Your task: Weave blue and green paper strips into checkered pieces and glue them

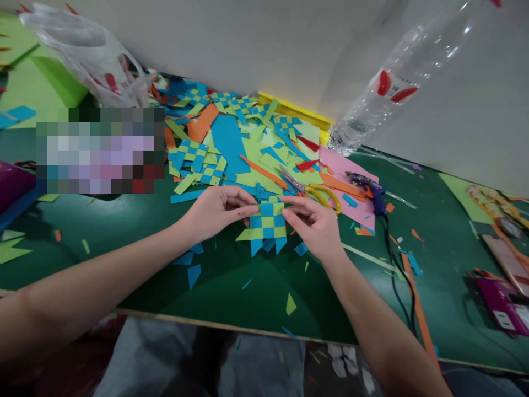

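A woven piece of blue and light green paper strips (pixel 268 221) is held up between my two hands, over the front part of the green table. My left hand (pixel 229 208) pinches its upper left edge between thumb and fingers. At the upper right edge, my right hand (pixel 316 223) grips it the same way. Loose blue ends with slanted tips hang from its bottom, and a green strip sticks out to the left. Just behind my right hand lie scissors with yellow handles (pixel 322 194), partly open. More woven pieces (pixel 194 154) lie in the pile behind my left hand.
A glue gun (pixel 374 193) lies on pink paper (pixel 355 212), its black cord running toward the front edge. Behind stand a tilted plastic bottle (pixel 397 82) and a plastic bag (pixel 95 60). Paper scraps litter the green table (pixel 165 281). A phone (pixel 506 264) lies far right.
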`<state>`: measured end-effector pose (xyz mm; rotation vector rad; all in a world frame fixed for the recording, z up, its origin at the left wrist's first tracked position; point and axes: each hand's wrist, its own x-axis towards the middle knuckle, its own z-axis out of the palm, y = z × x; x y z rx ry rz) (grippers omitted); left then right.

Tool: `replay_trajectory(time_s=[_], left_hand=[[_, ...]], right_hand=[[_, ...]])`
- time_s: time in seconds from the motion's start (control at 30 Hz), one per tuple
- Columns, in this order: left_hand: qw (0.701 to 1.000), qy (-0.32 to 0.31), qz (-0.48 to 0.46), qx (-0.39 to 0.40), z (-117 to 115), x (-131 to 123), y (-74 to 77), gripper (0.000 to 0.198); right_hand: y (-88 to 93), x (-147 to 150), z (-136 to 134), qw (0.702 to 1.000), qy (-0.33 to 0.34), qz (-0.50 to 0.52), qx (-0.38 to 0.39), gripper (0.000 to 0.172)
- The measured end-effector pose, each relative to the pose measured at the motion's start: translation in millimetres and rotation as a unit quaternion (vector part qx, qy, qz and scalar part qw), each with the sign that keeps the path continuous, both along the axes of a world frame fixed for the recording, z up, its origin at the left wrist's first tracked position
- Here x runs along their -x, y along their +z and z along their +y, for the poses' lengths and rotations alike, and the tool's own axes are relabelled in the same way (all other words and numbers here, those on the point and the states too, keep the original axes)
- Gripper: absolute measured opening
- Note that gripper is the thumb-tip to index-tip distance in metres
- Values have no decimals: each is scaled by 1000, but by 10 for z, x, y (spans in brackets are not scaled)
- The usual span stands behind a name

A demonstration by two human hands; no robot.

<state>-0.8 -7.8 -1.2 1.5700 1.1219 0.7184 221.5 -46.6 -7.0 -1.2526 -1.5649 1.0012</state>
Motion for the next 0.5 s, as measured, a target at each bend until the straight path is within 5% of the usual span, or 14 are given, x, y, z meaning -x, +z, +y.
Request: replay_trajectory(time_s=[0.5], left_hand=[[999,-28,38,-24,-31,-7,-37,32]], right_hand=[[11,44,-30,999,16,-17,-40,23]])
